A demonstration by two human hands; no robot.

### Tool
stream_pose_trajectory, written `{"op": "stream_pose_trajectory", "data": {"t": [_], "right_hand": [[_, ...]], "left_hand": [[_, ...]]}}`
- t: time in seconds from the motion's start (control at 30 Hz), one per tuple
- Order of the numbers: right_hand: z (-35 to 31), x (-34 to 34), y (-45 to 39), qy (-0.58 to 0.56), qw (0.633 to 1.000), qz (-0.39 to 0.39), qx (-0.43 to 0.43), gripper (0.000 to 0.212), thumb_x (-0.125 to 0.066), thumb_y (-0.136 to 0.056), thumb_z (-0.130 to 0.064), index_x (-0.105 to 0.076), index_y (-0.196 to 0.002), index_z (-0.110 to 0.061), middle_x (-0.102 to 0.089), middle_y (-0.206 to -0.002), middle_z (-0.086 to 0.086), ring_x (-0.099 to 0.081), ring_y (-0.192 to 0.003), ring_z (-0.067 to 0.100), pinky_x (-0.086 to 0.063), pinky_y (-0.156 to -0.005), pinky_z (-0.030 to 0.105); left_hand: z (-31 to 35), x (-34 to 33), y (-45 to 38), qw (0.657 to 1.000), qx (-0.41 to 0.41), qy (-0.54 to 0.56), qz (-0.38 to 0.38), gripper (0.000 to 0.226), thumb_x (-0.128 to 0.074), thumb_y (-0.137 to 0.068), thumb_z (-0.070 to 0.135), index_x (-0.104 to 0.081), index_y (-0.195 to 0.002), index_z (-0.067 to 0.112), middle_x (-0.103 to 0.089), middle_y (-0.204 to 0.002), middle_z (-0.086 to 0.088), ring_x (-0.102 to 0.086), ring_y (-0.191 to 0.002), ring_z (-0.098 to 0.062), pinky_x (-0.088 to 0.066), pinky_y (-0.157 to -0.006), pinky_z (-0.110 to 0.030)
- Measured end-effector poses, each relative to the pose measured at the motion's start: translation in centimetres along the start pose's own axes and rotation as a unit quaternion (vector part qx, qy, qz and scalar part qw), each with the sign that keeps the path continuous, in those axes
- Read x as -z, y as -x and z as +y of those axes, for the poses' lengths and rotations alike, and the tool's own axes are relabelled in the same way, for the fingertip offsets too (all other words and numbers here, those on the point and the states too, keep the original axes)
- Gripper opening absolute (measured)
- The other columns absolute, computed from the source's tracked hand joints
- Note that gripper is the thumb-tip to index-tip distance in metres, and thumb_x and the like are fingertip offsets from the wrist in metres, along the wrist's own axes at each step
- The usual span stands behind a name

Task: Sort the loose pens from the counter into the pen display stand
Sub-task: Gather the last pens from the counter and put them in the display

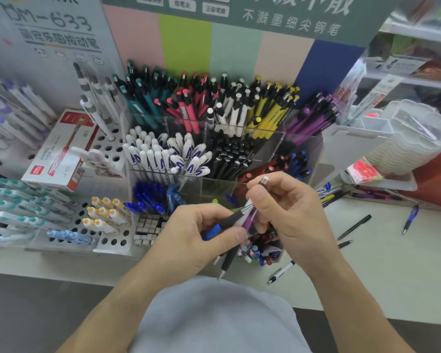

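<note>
My left hand grips a small bundle of pens, blue and black, tips pointing down toward me. My right hand pinches a purple pen with a silver cap end, drawing it out of that bundle. Both hands hover just in front of the clear acrylic pen display stand, whose compartments hold teal, red, white, yellow, purple, black and blue pens. Loose pens lie on the white counter: a black pen, a blue pen, a white pen, and several more near the stand.
A white pegboard holder with pens stands at left, with a red-and-white pen box on it. A stack of plastic-wrapped cups and a red bag sit at right. A small cup of pens stands below my hands.
</note>
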State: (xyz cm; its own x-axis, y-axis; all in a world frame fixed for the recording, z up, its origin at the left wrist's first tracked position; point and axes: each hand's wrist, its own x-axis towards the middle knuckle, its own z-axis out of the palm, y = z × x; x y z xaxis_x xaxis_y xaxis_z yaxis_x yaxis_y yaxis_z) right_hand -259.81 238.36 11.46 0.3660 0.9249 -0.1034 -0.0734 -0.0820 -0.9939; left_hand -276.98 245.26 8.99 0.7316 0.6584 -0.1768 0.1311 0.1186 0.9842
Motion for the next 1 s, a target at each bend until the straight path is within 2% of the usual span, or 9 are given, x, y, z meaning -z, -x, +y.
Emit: {"op": "stream_pose_trajectory", "data": {"t": [0.13, 0.23, 0.33, 0.4, 0.53, 0.67, 0.77, 0.83, 1.0], "right_hand": [[-0.5, 1.4, -0.5, 0.011, 0.999, -0.040, 0.025, 0.022, -0.072, -0.081, -0.020, -0.072, -0.098, -0.006, -0.062, -0.062, -0.001, -0.053, -0.048, 0.020, -0.051, -0.052, 0.027], [-1.4, 2.2, -1.3, 0.035, 0.997, -0.030, 0.057, 0.023, -0.073, -0.081, -0.021, -0.074, -0.101, -0.008, -0.061, -0.057, -0.001, -0.052, -0.045, 0.021, -0.049, -0.051, 0.028], [-3.1, 2.8, -2.3, 0.010, 0.993, -0.029, 0.116, 0.026, -0.073, -0.081, -0.015, -0.071, -0.107, -0.009, -0.068, -0.068, -0.001, -0.056, -0.046, 0.018, -0.052, -0.052, 0.026], [-4.4, 3.5, -3.1, -0.025, 0.986, 0.023, 0.166, 0.029, -0.074, -0.082, -0.011, -0.067, -0.110, -0.006, -0.071, -0.074, -0.004, -0.060, -0.049, 0.014, -0.054, -0.053, 0.025], [-5.9, 6.1, -4.6, 0.001, 0.937, 0.192, 0.293, 0.024, -0.078, -0.086, -0.006, -0.060, -0.101, -0.008, -0.075, -0.076, -0.008, -0.066, -0.057, 0.011, -0.054, -0.059, 0.021], [-6.4, 7.7, -5.1, 0.144, 0.869, 0.280, 0.383, 0.033, -0.086, -0.082, -0.021, -0.057, -0.096, -0.018, -0.075, -0.087, -0.009, -0.075, -0.077, 0.011, -0.055, -0.068, 0.026], [-6.0, 8.0, -6.1, 0.215, 0.845, 0.289, 0.396, 0.033, -0.086, -0.082, -0.029, -0.063, -0.096, -0.010, -0.073, -0.087, -0.009, -0.074, -0.080, 0.007, -0.054, -0.069, 0.025], [-5.0, 8.1, -7.3, 0.243, 0.847, 0.281, 0.380, 0.033, -0.086, -0.082, -0.029, -0.067, -0.094, -0.005, -0.073, -0.085, -0.007, -0.073, -0.077, 0.005, -0.057, -0.069, 0.027], [-2.5, 8.0, -9.1, 0.278, 0.841, 0.272, 0.377, 0.024, -0.084, -0.083, -0.024, -0.073, -0.093, -0.005, -0.074, -0.086, 0.000, -0.069, -0.071, 0.010, -0.056, -0.070, 0.022]], "left_hand": [[1.0, -0.1, -0.9, 0.999, 0.005, -0.034, -0.025, 0.016, -0.073, -0.081, 0.030, -0.077, -0.092, 0.020, -0.077, -0.089, 0.000, -0.072, -0.081, -0.011, -0.055, -0.073, -0.022], [2.2, 0.4, -2.4, 0.993, -0.020, -0.118, 0.000, 0.014, -0.074, -0.077, 0.041, -0.077, -0.089, 0.035, -0.070, -0.093, 0.008, -0.066, -0.085, -0.012, -0.052, -0.078, -0.029], [4.8, 1.0, -3.9, 0.986, -0.062, -0.150, 0.027, 0.016, -0.074, -0.078, 0.036, -0.078, -0.092, 0.030, -0.074, -0.087, 0.008, -0.069, -0.082, -0.009, -0.053, -0.074, -0.026], [6.9, 1.3, -4.8, 0.983, -0.103, -0.130, 0.080, 0.012, -0.074, -0.083, 0.024, -0.077, -0.095, 0.021, -0.077, -0.090, 0.008, -0.072, -0.083, -0.005, -0.057, -0.072, -0.021], [9.6, 1.8, -7.1, 0.942, -0.207, -0.150, 0.217, 0.005, -0.078, -0.086, 0.019, -0.075, -0.089, 0.015, -0.075, -0.084, -0.002, -0.062, -0.061, -0.008, -0.053, -0.059, -0.024], [11.1, 2.3, -9.0, 0.900, -0.250, -0.217, 0.282, 0.021, -0.080, -0.082, 0.015, -0.068, -0.099, 0.013, -0.072, -0.087, 0.008, -0.067, -0.076, 0.003, -0.050, -0.069, -0.013], [11.8, 2.9, -10.0, 0.881, -0.216, -0.338, 0.249, 0.017, -0.075, -0.081, 0.017, -0.065, -0.095, 0.018, -0.069, -0.082, 0.015, -0.064, -0.073, 0.005, -0.048, -0.068, -0.009], [12.5, 3.2, -10.3, 0.865, -0.183, -0.407, 0.229, 0.013, -0.072, -0.080, 0.017, -0.066, -0.091, 0.019, -0.068, -0.082, 0.012, -0.062, -0.072, 0.000, -0.047, -0.068, -0.009], [13.8, 3.3, -10.3, 0.844, -0.176, -0.479, 0.165, 0.008, -0.069, -0.080, 0.014, -0.066, -0.084, 0.019, -0.070, -0.083, 0.009, -0.065, -0.081, -0.012, -0.052, -0.073, -0.023]]}}
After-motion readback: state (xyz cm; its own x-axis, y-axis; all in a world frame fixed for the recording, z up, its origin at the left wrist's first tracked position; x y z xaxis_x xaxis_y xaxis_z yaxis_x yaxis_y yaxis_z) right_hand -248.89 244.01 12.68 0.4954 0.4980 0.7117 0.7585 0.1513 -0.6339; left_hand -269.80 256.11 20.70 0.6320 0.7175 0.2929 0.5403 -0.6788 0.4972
